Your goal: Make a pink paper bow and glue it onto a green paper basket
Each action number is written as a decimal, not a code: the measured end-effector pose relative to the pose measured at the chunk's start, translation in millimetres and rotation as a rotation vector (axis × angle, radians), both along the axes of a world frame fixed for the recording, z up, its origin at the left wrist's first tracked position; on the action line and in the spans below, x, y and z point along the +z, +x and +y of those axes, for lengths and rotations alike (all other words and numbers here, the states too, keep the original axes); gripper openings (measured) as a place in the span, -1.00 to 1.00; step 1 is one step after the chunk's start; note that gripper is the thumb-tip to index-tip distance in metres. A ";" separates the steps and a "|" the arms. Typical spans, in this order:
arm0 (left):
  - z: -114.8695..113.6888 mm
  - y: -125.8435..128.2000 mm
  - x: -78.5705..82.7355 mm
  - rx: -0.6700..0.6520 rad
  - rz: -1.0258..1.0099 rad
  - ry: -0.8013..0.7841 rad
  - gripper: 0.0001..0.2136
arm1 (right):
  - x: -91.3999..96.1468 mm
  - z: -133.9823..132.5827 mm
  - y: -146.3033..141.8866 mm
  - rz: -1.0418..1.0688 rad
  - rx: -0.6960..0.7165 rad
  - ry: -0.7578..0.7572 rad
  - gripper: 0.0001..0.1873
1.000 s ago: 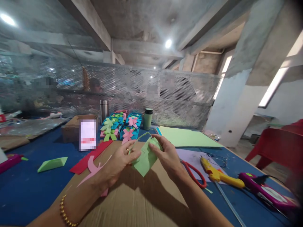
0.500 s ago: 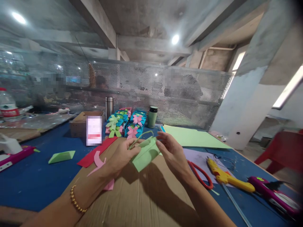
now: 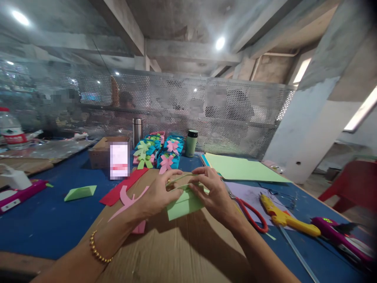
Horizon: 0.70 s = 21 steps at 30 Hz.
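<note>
Between my two hands is a folded piece of light green paper [image 3: 185, 205], shaped like a small pouch with a thin strip arching at its top. My left hand [image 3: 165, 190] pinches its left upper edge, thumb in front and fingers behind. My right hand [image 3: 210, 188] grips the right upper edge in the same way. Brown cardboard [image 3: 176, 251] lies beneath the hands. Left of my left hand are a pink paper cutout [image 3: 128, 200] and a red paper strip [image 3: 123, 188]. How the paper's inner folds sit is hidden by my fingers.
Red-handled scissors [image 3: 255, 216], a yellow glue gun [image 3: 282, 220] and a purple power strip [image 3: 343, 239] lie to the right. Green sheets [image 3: 247, 167] are stacked behind. Paper-flower baskets [image 3: 169, 153], a green tumbler [image 3: 191, 143], a cardboard box [image 3: 98, 153] and a lit phone [image 3: 119, 161] stand further back.
The green paper has turned from a slant to nearly level. My right hand has closed onto its right edge, and both hands now hold the upper edge.
</note>
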<state>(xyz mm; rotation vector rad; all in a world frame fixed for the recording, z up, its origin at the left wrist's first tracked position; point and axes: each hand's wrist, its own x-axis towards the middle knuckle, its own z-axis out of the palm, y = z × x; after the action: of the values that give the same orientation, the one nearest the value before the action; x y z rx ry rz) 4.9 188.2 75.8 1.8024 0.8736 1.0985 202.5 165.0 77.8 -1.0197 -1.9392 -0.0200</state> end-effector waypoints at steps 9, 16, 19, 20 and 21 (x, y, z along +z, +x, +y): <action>11.4 -2.5 -12.0 -0.208 -0.327 -0.386 -0.69 | 1.5 5.0 6.3 0.166 -0.047 0.002 -0.89; 5.5 2.4 -8.3 -0.292 -0.513 -0.554 -0.68 | -1.3 2.1 2.5 0.265 -0.054 -0.018 -0.88; 2.2 4.3 -6.5 -0.264 -0.507 -0.520 -0.69 | -3.4 3.8 2.8 0.308 -0.078 -0.050 -0.83; 1.6 4.5 -6.3 -0.250 -0.498 -0.510 -0.70 | -4.1 4.4 2.6 0.314 -0.085 -0.062 -0.83; 1.3 4.5 -6.4 -0.233 -0.490 -0.505 -0.73 | -4.8 4.8 2.2 0.317 -0.090 -0.074 -0.82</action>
<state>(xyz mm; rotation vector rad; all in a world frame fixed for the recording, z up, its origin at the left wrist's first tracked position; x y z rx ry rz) 9.4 189.4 69.4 1.1171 0.5595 0.9951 204.6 169.7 73.0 -1.0878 -1.6155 0.1546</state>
